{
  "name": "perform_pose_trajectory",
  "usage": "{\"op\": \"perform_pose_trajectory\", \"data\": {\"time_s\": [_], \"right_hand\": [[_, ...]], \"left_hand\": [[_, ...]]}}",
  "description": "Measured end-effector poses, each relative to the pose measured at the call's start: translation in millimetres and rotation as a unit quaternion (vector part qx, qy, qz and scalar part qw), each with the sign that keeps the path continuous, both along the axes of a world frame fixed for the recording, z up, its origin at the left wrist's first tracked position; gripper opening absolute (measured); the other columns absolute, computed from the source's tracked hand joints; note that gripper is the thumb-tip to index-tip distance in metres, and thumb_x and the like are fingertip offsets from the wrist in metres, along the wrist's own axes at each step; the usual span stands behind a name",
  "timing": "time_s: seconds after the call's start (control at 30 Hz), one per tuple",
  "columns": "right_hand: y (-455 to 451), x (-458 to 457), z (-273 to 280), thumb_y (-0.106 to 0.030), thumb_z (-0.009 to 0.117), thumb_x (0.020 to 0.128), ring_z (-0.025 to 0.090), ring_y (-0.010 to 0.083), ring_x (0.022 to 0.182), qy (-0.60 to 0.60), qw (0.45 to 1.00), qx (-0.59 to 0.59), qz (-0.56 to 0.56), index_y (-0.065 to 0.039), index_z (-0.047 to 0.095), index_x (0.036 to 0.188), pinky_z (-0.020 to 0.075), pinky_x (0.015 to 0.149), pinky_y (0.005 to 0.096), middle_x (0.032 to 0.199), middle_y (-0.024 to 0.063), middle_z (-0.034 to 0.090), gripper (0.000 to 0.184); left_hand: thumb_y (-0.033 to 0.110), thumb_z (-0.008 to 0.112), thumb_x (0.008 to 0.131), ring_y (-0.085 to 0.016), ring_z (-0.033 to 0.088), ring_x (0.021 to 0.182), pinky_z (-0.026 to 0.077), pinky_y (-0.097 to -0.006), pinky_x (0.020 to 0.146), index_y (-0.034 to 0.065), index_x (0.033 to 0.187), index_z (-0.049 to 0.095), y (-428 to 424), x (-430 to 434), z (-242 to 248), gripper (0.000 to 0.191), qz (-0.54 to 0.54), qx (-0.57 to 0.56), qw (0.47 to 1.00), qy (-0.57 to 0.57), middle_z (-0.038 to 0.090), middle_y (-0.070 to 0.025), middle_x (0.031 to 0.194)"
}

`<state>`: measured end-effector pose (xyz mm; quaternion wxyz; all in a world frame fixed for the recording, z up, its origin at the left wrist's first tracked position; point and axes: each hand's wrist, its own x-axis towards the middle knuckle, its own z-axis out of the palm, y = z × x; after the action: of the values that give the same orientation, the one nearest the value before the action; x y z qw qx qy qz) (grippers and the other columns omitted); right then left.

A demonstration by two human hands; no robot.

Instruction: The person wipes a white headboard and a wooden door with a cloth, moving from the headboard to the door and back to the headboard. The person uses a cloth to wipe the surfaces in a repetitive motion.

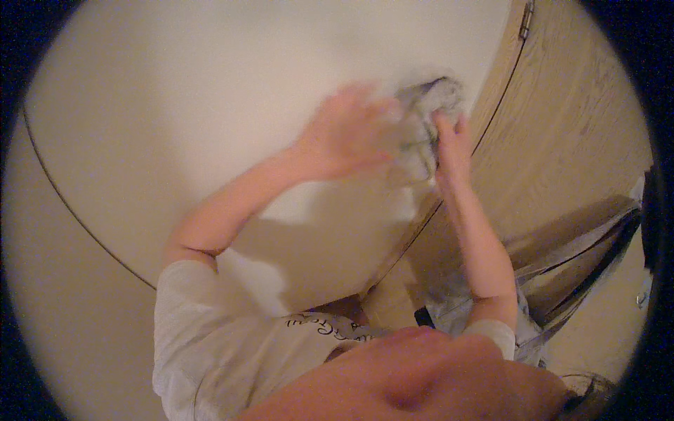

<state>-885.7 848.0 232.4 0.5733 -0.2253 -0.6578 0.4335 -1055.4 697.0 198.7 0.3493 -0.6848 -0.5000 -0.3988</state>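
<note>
A crumpled, light-coloured cloth (421,134) with dark streaks or folds is up in front of me, before a pale flat surface. My right hand (454,147) grips its right side, thumb on the near face. To the left of the cloth is my left hand (350,134), blurred by motion, its fingers spread. Its fingertips reach the cloth's left edge; blur hides whether they touch it.
The pale panel (237,68) fills the middle and casts back my arms' shadows. On the right stands a wood-grain panel (568,116) with a metal hinge (525,21) along its edge. Grey fabric (574,247) hangs at the lower right, close to my right elbow.
</note>
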Motion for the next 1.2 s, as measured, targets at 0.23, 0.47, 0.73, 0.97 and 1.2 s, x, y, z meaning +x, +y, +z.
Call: {"op": "perform_pose_trajectory", "data": {"time_s": [0.23, 0.47, 0.73, 0.97, 1.2], "right_hand": [[138.3, 50.9, -24.6, -0.008, 0.071, 0.072, 0.054, 0.0400, 0.124, -0.024, 0.793, 0.548, -0.266, -0.012, 0.061, 0.133, 0.0448, 0.104, 0.0455, 0.139, 0.0203, 0.055, 0.062], [190.0, -19.3, -21.2, -0.013, 0.078, 0.068, 0.050, 0.0429, 0.127, -0.035, 0.752, 0.622, -0.215, -0.026, 0.058, 0.138, 0.0406, 0.110, 0.0520, 0.145, 0.0170, 0.051, 0.074], [229.5, -42.9, 164.7, -0.019, 0.060, 0.096, 0.038, 0.0381, 0.139, 0.104, 0.818, 0.440, -0.355, -0.002, 0.046, 0.145, 0.0271, 0.118, 0.0484, 0.148, 0.0221, 0.045, 0.054], [184.2, -89.5, 115.6, -0.016, 0.065, 0.091, 0.039, 0.0377, 0.138, 0.118, 0.765, 0.572, -0.273, -0.001, 0.049, 0.142, 0.0284, 0.118, 0.0496, 0.148, 0.0208, 0.046, 0.056], [102.3, -110.6, -7.3, -0.028, 0.079, 0.070, 0.062, 0.0334, 0.106, -0.002, 0.574, 0.819, 0.033, -0.035, 0.064, 0.122, 0.0507, 0.086, 0.0461, 0.112, 0.0063, 0.067, 0.055]], "left_hand": [[0.032, 0.074, 0.085, -0.039, 0.036, 0.144, 0.030, -0.0506, 0.115, 0.0198, 0.142, 0.056, -22.8, -15.3, 65.3, 0.062, 0.288, 0.223, 0.920, 0.147, 0.041, -0.0149, 0.156], [0.046, 0.064, 0.091, -0.034, 0.034, 0.146, 0.026, -0.0566, 0.115, 0.0289, 0.143, 0.055, -25.2, -61.7, 64.0, 0.056, 0.431, 0.215, 0.863, 0.155, 0.039, -0.0084, 0.159], [0.047, 0.061, 0.092, -0.033, 0.032, 0.148, 0.025, -0.0582, 0.115, 0.0305, 0.147, 0.051, -21.1, -51.1, 54.6, 0.059, 0.472, 0.197, 0.845, 0.158, 0.035, -0.0072, 0.161], [0.046, 0.059, 0.093, -0.034, 0.033, 0.146, 0.026, -0.0562, 0.116, 0.0286, 0.148, 0.051, -20.7, -75.6, 40.4, 0.058, 0.485, 0.204, 0.830, 0.185, 0.036, -0.0072, 0.161], [0.046, 0.059, 0.093, -0.035, 0.032, 0.147, 0.024, -0.0566, 0.117, 0.0290, 0.148, 0.049, -25.3, -101.1, 38.5, 0.059, 0.484, 0.205, 0.827, 0.202, 0.034, -0.0068, 0.162]]}}
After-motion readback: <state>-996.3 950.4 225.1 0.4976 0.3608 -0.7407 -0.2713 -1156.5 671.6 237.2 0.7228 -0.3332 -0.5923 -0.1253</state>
